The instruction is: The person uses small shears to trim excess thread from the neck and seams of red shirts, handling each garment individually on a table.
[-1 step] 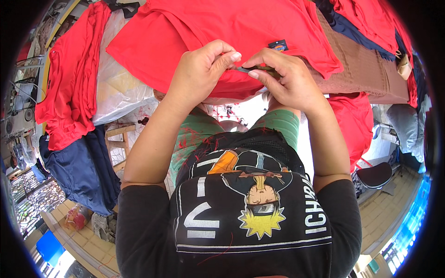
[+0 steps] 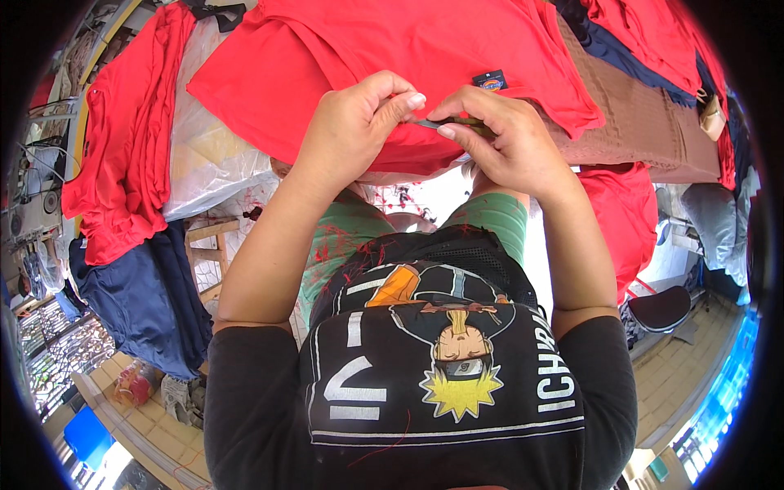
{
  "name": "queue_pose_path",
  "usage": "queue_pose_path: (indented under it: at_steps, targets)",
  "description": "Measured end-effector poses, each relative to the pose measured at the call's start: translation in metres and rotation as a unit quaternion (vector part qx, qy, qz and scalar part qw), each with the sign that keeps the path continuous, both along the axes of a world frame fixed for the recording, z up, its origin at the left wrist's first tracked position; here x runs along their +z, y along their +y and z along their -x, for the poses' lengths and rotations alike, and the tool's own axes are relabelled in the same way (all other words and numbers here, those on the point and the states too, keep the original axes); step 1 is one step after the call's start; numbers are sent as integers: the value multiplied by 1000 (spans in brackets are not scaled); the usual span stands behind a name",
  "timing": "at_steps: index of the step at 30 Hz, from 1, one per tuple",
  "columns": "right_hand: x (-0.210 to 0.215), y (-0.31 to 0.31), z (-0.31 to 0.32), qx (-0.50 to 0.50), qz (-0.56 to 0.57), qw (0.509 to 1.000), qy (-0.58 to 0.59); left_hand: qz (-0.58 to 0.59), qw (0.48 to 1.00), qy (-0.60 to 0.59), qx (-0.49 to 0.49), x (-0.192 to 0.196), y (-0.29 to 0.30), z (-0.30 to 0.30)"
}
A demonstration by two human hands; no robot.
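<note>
My right hand (image 2: 510, 135) is closed around a pair of small thread snips (image 2: 469, 122), dark and slim with a grey metal tip pointing left. Just across from that tip, my left hand (image 2: 359, 118) pinches thumb and forefinger together; whatever sits between them is too small to make out. Both hands are over the near part of a red garment (image 2: 392, 41) spread across the surface ahead. A black label (image 2: 490, 80) shows on the garment, just beyond my right hand.
Red garments (image 2: 135, 131) hang at the left, above dark blue cloth (image 2: 147, 286). Clear plastic sheeting (image 2: 216, 139) covers the table's left part, and brown cardboard (image 2: 645, 135) lies to the right. More red cloth (image 2: 616, 220) hangs beside my right arm. A blue container (image 2: 88, 437) stands lower left.
</note>
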State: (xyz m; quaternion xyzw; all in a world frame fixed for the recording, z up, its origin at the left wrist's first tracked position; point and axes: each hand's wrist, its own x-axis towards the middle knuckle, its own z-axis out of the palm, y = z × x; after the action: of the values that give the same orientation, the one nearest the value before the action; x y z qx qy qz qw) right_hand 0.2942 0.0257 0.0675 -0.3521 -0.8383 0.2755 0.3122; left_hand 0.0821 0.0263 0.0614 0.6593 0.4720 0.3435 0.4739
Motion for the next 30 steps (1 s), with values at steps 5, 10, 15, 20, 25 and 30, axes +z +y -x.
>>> queue_pose_path:
  at_steps: [5, 10, 15, 20, 25, 30]
  targets:
    - [6, -4, -11, -46, 33, 998, 17, -287, 941, 38, -175, 44, 1, 39]
    - [4, -6, -25, -68, 2, 997, 42, -176, 960, -24, -217, 62, -10, 83]
    - [-22, -16, -10, -16, 42, 998, -36, -232, 950, 179, -105, 15, -33, 53]
    - [-60, -13, 1, -31, 17, 995, -95, -347, 881, 321, -32, -33, -38, 24]
    - [-53, 5, -3, -108, 149, 980, 70, -101, 990, 83, 45, -38, -16, 20]
    - [-58, 12, -5, -133, 161, 974, 85, -57, 993, -29, 101, -43, 2, 14]
